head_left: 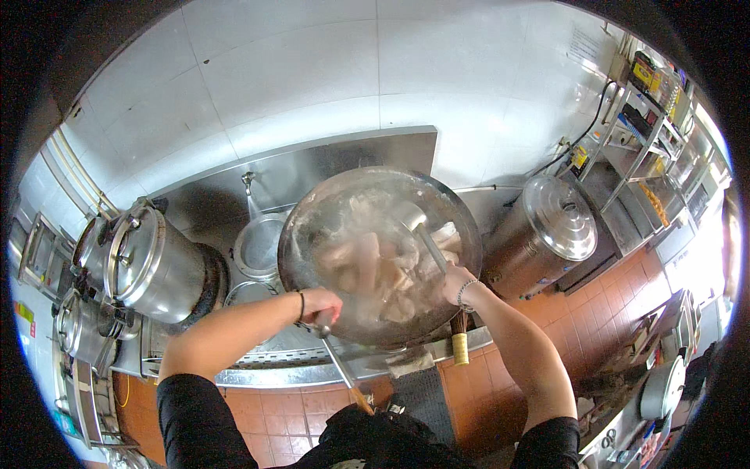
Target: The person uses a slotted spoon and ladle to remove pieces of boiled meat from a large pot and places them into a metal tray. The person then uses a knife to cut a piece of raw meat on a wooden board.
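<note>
A large dark wok (pixel 301 211) holds steaming, cloudy liquid with large pale chunks that look like meat. My right hand (pixel 457 286), at the wok's right side, is closed round the handle of a metal ladle (pixel 412 216). The ladle's bowl rests among the chunks, partly veiled by steam. Over the wok's near left rim, my left hand (pixel 319 306) grips a long metal-shafted tool (pixel 341 363). Its wooden end points back toward my body, and I cannot make out its working end.
A bamboo brush (pixel 459 349) hangs by the near right rim. Left of the wok are a round metal basin (pixel 262 246), a tap (pixel 248 181) and large lidded pots (pixel 141 258). A tall lidded steel pot (pixel 543 230) stands right, before a metal shelf rack (pixel 644 133).
</note>
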A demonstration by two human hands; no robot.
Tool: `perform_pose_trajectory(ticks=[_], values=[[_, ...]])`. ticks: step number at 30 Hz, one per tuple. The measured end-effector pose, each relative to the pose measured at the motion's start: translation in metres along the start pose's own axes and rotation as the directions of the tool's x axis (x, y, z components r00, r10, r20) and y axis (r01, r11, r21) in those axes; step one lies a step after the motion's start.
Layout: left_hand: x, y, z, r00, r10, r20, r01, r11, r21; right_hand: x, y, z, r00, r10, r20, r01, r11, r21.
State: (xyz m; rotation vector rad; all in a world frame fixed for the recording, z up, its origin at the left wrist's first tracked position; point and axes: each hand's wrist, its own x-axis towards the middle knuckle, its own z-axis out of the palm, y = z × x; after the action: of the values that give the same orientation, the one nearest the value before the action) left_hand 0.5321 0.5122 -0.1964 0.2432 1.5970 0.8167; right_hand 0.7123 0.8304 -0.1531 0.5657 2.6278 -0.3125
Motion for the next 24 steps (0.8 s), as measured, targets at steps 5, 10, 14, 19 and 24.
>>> perform_pose_trajectory(ticks=[5,10,14,19,24], values=[[0.024,0.001,0.038,0.988,-0.068,-0.141,0.034,0.973,-0.230,-0.001,0.002,-0.011,1.000,-0.016,0.025,0.013,0.996,0.092],[0.021,-0.008,-0.001,0.977,0.070,-0.202,-0.015,0.965,0.263,-0.021,0.004,0.004,0.991,0.100,-0.086,-0.097,0.995,0.036],[0.001,-0.013,-0.032,0.951,-0.067,-0.302,0.133,0.971,0.201,-0.039,0.001,0.011,0.967,0.128,-0.222,-0.123,0.992,0.036],[-0.039,-0.002,-0.028,0.853,0.034,-0.520,0.300,0.785,0.542,-0.064,0.010,0.012,0.960,0.157,-0.233,-0.143,0.987,0.077],[-0.052,0.003,-0.015,0.881,-0.096,-0.463,0.285,0.889,0.359,-0.089,0.019,0.011,0.972,0.144,-0.183,-0.113,0.979,0.168]])
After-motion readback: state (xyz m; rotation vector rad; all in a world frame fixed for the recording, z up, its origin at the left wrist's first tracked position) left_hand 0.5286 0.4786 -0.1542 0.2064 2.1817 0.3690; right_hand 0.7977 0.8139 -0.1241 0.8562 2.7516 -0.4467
